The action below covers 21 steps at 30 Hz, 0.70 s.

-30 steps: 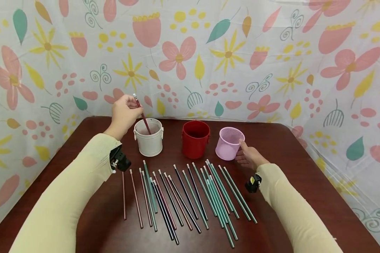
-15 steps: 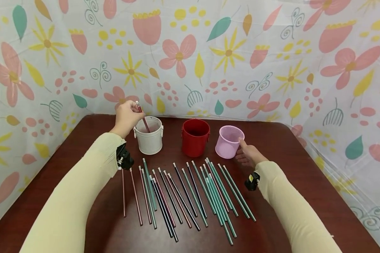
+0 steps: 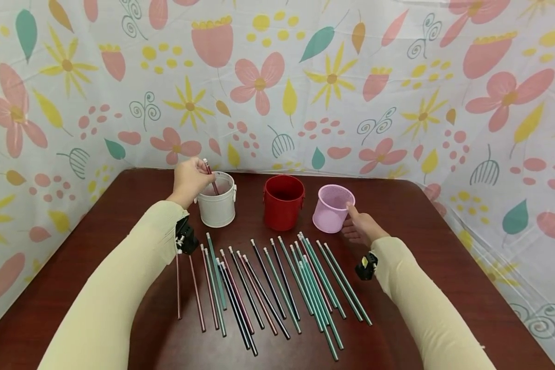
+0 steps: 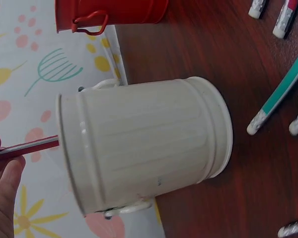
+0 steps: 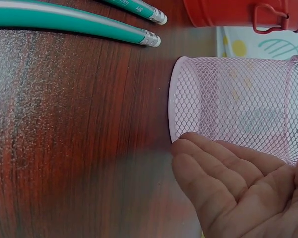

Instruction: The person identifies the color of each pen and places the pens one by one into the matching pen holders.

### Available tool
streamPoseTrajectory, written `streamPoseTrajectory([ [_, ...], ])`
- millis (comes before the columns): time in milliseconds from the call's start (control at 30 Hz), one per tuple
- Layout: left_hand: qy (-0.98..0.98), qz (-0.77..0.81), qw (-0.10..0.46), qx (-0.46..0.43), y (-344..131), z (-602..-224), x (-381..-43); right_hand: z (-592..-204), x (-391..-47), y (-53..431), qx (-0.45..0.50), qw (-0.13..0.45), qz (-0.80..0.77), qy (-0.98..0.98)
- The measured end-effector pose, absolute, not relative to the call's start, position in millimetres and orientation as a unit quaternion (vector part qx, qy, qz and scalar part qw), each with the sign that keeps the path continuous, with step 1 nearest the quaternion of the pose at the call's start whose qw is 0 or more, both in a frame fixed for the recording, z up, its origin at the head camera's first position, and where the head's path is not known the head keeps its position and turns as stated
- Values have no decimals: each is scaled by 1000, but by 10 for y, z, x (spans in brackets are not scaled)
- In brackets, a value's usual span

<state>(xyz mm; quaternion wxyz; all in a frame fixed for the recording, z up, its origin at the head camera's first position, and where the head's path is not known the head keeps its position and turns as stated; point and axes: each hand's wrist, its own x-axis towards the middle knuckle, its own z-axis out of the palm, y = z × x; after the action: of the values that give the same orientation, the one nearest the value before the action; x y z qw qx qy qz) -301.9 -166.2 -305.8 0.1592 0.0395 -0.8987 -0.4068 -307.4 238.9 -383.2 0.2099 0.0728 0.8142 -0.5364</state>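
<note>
My left hand (image 3: 189, 180) pinches a dark red pencil (image 4: 35, 145) with a white eraser end up. The pencil's lower end reaches inside the white bucket (image 3: 217, 211), and the fingers stand just over its rim. In the left wrist view the thumb and fingertips grip the pencil outside the bucket's mouth. At the right, my right hand (image 3: 363, 227) rests against a pink mesh pencil cup (image 3: 330, 213), thumb at the rim. Its other fingers lie extended together along the cup's side, as the right wrist view shows. The cup stands upright with nothing visible inside.
Between the two holders stands a red bucket (image 3: 282, 210) with side handles. Several green, dark blue and red pencils lie side by side across the dark wood table (image 3: 398, 308), eraser ends away from me. A flowered cloth (image 3: 277, 128) hangs behind the table.
My left hand has moved down and slightly right, lowering the red pencil deeper into the white bucket. My right hand stays at the pink cup.
</note>
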Motion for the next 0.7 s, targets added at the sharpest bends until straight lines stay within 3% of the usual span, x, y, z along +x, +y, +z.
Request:
streamPoseTrajectory([
  [700, -891, -417, 166, 68, -1604, -3288, -2995, -3842, -3104, 2387, 78, 206, -545, 809],
])
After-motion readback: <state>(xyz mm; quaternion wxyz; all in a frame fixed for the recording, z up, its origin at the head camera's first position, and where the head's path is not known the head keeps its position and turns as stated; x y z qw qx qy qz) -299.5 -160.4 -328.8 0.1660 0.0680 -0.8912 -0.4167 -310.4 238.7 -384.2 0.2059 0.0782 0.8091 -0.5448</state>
